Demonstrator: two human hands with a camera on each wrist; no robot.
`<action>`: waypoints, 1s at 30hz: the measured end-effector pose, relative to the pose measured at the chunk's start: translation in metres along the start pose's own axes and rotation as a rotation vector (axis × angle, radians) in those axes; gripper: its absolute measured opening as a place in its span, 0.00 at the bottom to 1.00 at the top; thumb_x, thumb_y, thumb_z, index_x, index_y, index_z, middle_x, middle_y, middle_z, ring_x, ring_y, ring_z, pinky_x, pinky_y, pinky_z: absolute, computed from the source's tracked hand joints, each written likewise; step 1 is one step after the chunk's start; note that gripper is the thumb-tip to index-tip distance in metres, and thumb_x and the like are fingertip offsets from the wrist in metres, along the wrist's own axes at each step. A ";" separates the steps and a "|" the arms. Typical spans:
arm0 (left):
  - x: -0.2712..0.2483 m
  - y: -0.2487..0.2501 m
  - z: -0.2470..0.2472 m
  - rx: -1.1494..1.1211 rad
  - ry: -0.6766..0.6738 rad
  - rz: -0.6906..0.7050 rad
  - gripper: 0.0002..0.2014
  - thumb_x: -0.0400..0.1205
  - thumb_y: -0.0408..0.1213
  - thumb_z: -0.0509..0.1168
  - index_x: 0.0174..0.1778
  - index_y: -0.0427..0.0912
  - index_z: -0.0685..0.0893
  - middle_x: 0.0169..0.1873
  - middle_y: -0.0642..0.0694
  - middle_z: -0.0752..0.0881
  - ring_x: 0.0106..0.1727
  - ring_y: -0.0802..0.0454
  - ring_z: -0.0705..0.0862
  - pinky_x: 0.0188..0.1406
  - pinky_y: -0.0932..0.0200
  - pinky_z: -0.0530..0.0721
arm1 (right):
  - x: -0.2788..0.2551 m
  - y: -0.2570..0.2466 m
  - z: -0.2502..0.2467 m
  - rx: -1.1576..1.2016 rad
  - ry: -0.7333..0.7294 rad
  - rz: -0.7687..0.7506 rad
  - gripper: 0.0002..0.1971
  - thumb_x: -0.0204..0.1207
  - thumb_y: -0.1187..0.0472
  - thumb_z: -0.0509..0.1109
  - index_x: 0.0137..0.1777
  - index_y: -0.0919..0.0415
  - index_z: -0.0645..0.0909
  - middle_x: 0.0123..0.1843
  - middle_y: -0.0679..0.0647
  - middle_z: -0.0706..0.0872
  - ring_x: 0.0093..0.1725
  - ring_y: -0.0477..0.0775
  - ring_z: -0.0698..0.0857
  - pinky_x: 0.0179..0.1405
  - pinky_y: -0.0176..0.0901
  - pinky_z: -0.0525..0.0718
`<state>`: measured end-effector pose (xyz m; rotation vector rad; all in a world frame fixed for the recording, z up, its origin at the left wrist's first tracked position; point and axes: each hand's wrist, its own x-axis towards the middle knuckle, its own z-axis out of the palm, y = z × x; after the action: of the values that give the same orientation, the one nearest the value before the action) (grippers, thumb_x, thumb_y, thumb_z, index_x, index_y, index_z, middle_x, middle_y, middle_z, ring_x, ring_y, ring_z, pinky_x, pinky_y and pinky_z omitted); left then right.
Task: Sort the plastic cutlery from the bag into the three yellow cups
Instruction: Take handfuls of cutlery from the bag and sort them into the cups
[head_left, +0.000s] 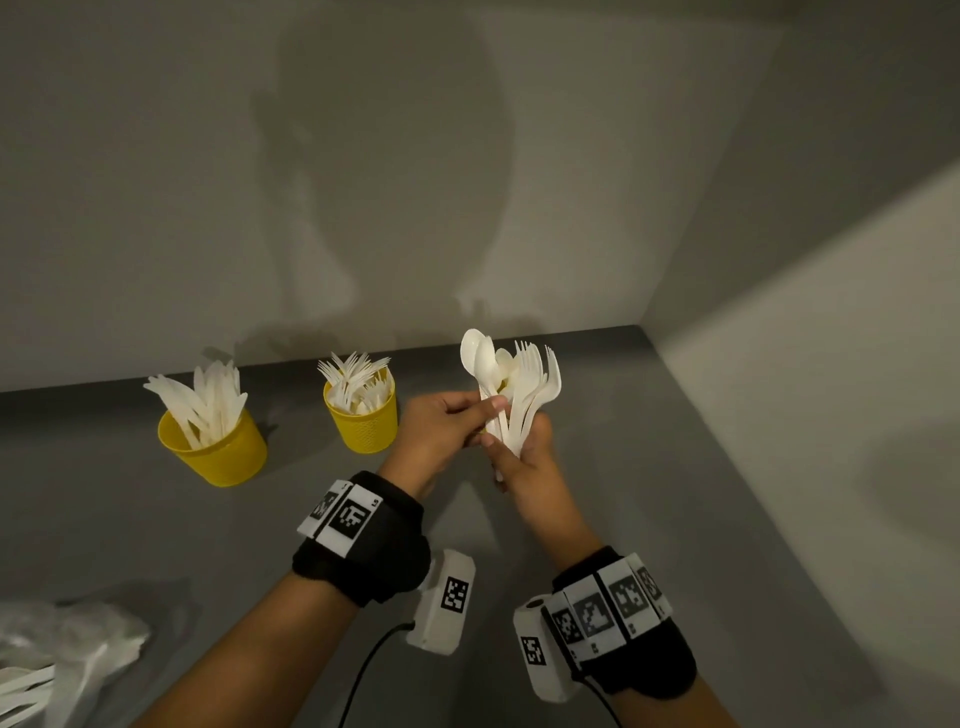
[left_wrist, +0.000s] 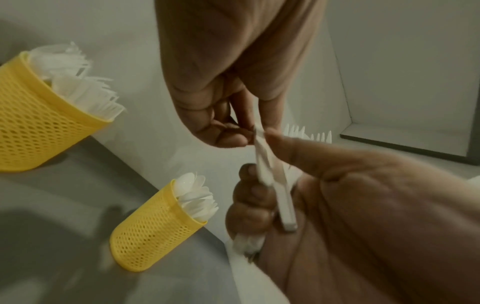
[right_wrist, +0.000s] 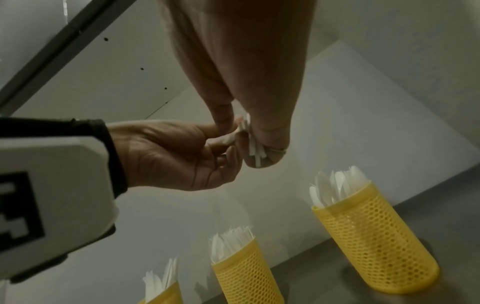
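head cam looks down and forward over both forearms at the grey table (head_left: 649, 467) and wall corner, while each wrist cam sits super close under its own palm looking along the fingers, and all three catch the white cutlery bundle (head_left: 511, 395) and yellow cups (head_left: 363, 421).

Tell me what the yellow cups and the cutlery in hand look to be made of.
Yellow cups: likely moulded plastic, matte, with open mesh walls. Cutlery bundle in the right hand: thin white plastic, slightly glossy and translucent at the spoon bowls. The left hand pinches one piece.
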<state>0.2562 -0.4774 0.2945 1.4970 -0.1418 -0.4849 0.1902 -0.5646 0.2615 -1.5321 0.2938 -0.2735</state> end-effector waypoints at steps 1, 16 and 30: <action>0.004 0.001 0.000 -0.007 -0.005 -0.016 0.11 0.76 0.34 0.69 0.52 0.32 0.87 0.34 0.47 0.90 0.35 0.57 0.87 0.38 0.67 0.86 | 0.000 0.000 -0.002 0.021 0.010 -0.001 0.19 0.80 0.67 0.63 0.69 0.61 0.63 0.46 0.43 0.76 0.35 0.37 0.75 0.29 0.23 0.76; 0.104 -0.032 0.018 0.345 0.257 0.279 0.11 0.77 0.36 0.68 0.51 0.35 0.88 0.44 0.34 0.89 0.44 0.44 0.86 0.50 0.52 0.84 | 0.012 0.022 -0.060 0.225 0.248 0.241 0.07 0.81 0.65 0.55 0.50 0.51 0.71 0.31 0.53 0.73 0.20 0.43 0.70 0.18 0.35 0.70; 0.119 -0.045 0.020 0.163 0.265 0.253 0.12 0.79 0.33 0.66 0.56 0.34 0.85 0.38 0.46 0.86 0.37 0.59 0.83 0.37 0.76 0.82 | 0.009 0.023 -0.069 0.191 0.240 0.235 0.08 0.77 0.60 0.58 0.55 0.56 0.70 0.33 0.55 0.76 0.24 0.48 0.72 0.22 0.38 0.72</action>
<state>0.3455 -0.5426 0.2281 1.6609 -0.1626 -0.0706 0.1740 -0.6323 0.2368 -1.2633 0.6156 -0.2906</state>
